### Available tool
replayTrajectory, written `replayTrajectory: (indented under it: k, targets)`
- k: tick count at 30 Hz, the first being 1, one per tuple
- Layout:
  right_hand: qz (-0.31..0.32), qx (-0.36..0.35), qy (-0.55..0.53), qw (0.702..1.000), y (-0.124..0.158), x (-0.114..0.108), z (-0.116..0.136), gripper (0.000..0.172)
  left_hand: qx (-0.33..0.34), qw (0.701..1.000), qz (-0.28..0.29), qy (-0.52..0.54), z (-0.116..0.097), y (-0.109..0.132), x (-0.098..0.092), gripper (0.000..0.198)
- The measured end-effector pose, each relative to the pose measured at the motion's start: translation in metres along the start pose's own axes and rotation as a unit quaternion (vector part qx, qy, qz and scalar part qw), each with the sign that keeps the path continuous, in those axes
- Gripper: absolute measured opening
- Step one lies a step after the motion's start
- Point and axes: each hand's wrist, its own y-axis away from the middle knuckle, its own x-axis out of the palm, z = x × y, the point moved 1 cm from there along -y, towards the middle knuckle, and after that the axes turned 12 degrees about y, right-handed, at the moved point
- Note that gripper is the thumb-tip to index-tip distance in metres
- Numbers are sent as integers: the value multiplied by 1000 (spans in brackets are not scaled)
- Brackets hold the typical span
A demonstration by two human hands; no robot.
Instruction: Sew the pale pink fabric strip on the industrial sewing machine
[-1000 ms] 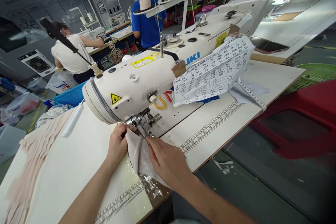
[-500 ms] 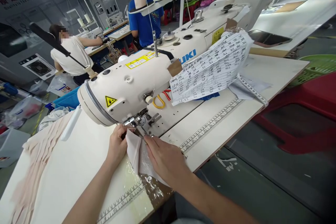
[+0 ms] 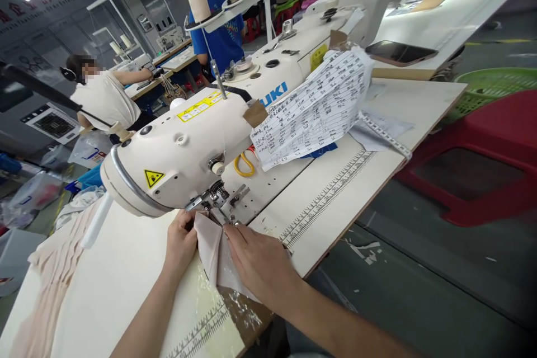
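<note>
A white sewing machine (image 3: 180,148) stands on the table, with its presser foot and metal guides (image 3: 218,201) low at the front. Pale pinkish fabric (image 3: 208,243) lies folded just in front of the foot. My left hand (image 3: 181,243) is closed on the fabric's left edge, fingertips close under the machine head. On the other side, my right hand (image 3: 262,263) pinches the fabric beside the metal parts, fingers pressed together. Its fingertips are partly hidden, and I cannot tell whether they also touch the slim metal piece there.
Pleated pale fabric strips (image 3: 59,268) lie at the table's left. Handwritten paper sheets (image 3: 314,106) hang on the machine, with yellow-handled scissors (image 3: 244,165) behind. A tape measure (image 3: 386,134), a phone (image 3: 400,53), a red stool (image 3: 474,156) and a green basket (image 3: 490,86) are rightward. Co-workers sit beyond.
The view has shifted, so the machine sits further left in the picture. Both hands stay on the fabric at the foot, with little visible movement of their own.
</note>
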Motion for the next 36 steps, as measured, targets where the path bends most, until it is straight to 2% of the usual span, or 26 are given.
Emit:
replayTrajectory:
  k: [5, 12, 18, 22, 28, 31, 36]
  targets:
    - [13, 5, 3, 1000, -1, -3, -1, 25, -21, 1000, -1, 15, -4, 0, 1, 17]
    - [-10, 5, -23, 1000, 1, -3, -2, 23, -21, 1000, -7, 10, -4, -1, 1, 18]
    - [-2, 4, -17, 1000, 0, -2, -2, 23, -33, 999, -10, 7, -5, -1, 2, 18]
    - [-5, 0, -8, 1000, -1, -2, -1, 26, -26, 1000, -10, 8, -6, -1, 2, 18]
    - [-15, 1, 5, 1000, 0, 2, 0, 32, -2, 1000, 20, 2, -7, -1, 0, 16]
    - [-23, -6, 7, 1000, 1, 4, 0, 35, 7, 1000, 10, -16, -7, -1, 0, 16]
    - [-24, -5, -12, 1000, 2, 3, -1, 32, -21, 1000, 5, 5, -10, -2, 3, 19]
